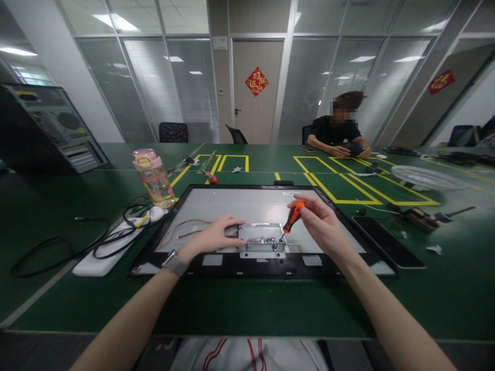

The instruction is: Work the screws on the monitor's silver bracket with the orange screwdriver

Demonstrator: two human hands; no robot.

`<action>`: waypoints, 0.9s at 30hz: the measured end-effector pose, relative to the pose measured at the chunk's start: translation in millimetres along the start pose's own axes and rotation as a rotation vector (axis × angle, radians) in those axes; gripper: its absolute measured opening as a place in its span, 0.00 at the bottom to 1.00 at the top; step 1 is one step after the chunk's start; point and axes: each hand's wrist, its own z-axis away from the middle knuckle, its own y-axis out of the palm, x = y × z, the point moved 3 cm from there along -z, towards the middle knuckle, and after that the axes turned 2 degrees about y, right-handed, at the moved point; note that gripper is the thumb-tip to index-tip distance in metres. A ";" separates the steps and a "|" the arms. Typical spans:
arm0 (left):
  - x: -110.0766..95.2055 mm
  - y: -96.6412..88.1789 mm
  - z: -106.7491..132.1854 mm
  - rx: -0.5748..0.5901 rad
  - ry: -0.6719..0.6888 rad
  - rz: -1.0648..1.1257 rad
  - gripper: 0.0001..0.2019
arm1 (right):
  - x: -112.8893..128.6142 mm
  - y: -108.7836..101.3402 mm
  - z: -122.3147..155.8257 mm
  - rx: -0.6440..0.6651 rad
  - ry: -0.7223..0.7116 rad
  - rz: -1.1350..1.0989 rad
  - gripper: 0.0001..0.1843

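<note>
A flat monitor panel (209,203) with a black frame lies back side up on the green table. On its lower middle sits a metal bracket (265,232) with a row of connectors. My right hand (323,221) grips an orange and black screwdriver (294,215) by its handle, its shaft tilted down with the tip at the bracket's right side. My left hand (218,234), with a watch on the wrist, rests at the bracket's left edge, thumb and fingers apart and touching it. Thin wires (189,222) run across the panel left of the bracket.
Left of the panel stand a pink-lidded bottle (154,178) and a white power strip (110,252) with black cables. A black phone (386,241) lies to the right. Another screwdriver (211,177) lies beyond the panel. A person (338,129) sits across the table.
</note>
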 end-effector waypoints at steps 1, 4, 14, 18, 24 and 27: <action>-0.2 -0.1 0.1 -0.002 0.002 0.001 0.28 | 0.4 0.3 0.4 0.005 -0.012 0.023 0.12; -1.3 0.0 0.1 -0.004 -0.002 -0.001 0.28 | 0.1 1.6 1.3 0.007 -0.059 0.088 0.10; -3.3 0.0 0.9 -0.004 -0.013 -0.017 0.28 | 8.6 4.5 3.4 0.052 -0.076 0.238 0.15; -4.4 -0.4 0.8 -0.001 -0.011 -0.024 0.28 | 13.7 6.2 4.8 -0.025 -0.158 0.320 0.12; -5.3 -0.9 1.5 -0.002 -0.003 -0.017 0.28 | 10.8 5.5 4.5 -0.141 -0.194 0.352 0.07; -5.6 -1.0 1.8 0.004 -0.021 -0.012 0.29 | 12.3 6.5 5.0 -0.134 -0.225 0.363 0.06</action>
